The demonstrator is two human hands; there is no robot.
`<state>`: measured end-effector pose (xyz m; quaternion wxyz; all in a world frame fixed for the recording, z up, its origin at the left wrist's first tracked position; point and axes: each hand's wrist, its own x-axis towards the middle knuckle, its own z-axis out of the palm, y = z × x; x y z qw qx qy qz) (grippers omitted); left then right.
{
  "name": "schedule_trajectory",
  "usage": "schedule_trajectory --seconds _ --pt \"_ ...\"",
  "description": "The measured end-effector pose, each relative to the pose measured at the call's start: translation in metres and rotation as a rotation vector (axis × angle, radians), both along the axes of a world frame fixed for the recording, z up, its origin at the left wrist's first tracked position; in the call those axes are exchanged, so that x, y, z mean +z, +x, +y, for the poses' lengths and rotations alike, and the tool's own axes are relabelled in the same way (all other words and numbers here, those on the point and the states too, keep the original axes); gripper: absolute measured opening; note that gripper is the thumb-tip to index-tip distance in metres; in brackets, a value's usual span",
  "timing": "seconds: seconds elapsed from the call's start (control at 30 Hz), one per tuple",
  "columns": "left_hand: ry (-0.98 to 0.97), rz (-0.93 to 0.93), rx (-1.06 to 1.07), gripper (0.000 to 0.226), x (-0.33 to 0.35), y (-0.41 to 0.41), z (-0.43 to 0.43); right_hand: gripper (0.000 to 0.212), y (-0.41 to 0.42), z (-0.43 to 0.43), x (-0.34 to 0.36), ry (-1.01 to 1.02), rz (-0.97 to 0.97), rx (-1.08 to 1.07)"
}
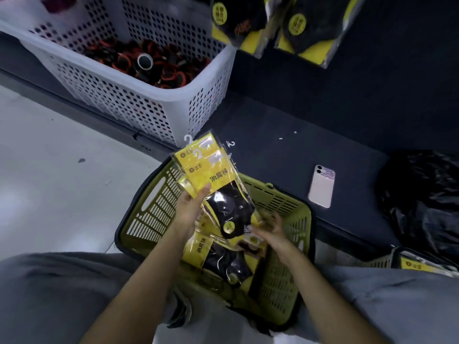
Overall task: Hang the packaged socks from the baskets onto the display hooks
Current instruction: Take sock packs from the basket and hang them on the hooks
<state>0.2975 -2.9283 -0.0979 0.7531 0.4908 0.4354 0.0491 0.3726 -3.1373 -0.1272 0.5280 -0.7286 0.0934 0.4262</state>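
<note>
Dark shelf (273, 150), pale floor (62, 182) (phone (322, 186); sock packs (206, 170) in left hand (188, 209))

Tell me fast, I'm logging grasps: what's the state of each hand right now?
Left hand: holding a bundle of sock packs, thumb on top.
Right hand: open, fingers loosely spread beside the bundle's lower end; contact cannot be told.

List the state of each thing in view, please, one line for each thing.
held sock packs, lifted above the green basket, gripped by the left hand
right hand, at their lower end, blurred, grip unclear
green basket, contains loose sock packs
white basket, partly filled with black and orange items
phone, lying face down on the dark ledge
hung sock packs, hanging above the ledge
black bag, crumpled
</note>
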Motion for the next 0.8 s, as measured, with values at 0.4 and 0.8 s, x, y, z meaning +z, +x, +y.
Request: schedule_trajectory --seconds 0.4,0.8 --pt "0.280 -0.123 -0.494 0.040 -0.015 -0.005 -0.014 0.058 0.004 0.031 0.008 0.218 -0.222 0.001" --pt "0.384 -0.353 -0.447 0.033 0.055 0.011 -0.012 0.050 0.016 0.036 0.073 0.320 -0.510 -0.083"
